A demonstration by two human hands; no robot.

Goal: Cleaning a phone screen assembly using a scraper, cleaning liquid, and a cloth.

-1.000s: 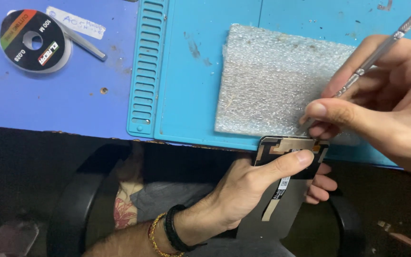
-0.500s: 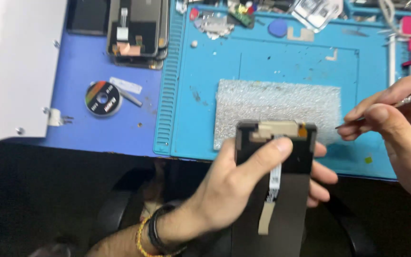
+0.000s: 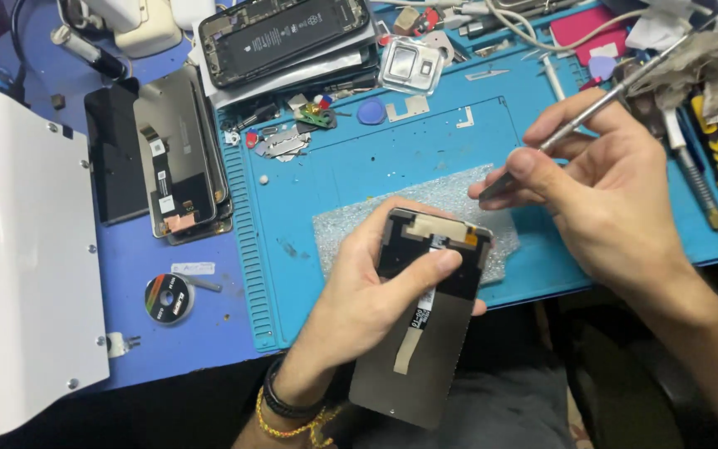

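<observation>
Screen panel (image 3: 425, 316) lower, tweezers (image 3: 592, 112) raised

A phone repair workshop is being shown here: opened phones (image 3: 284, 37), spare screens (image 3: 180, 154), screwdrivers (image 3: 712, 158) being scattered over a blue repair mat (image 3: 359, 166).

blue workbench (image 3: 168, 349), teal mat (image 3: 425, 158), cluttered; dark floor below.

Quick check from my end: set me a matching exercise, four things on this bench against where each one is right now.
Things:
1. phone screen panel
2. metal tweezers
3. tape roll
4. bubble-wrap pad

Places:
A. on the purple mat by the white machine
B. in the left hand
C. flat on the blue mat
D. in the right hand

Pairs: 1-B, 2-D, 3-A, 4-C
</observation>
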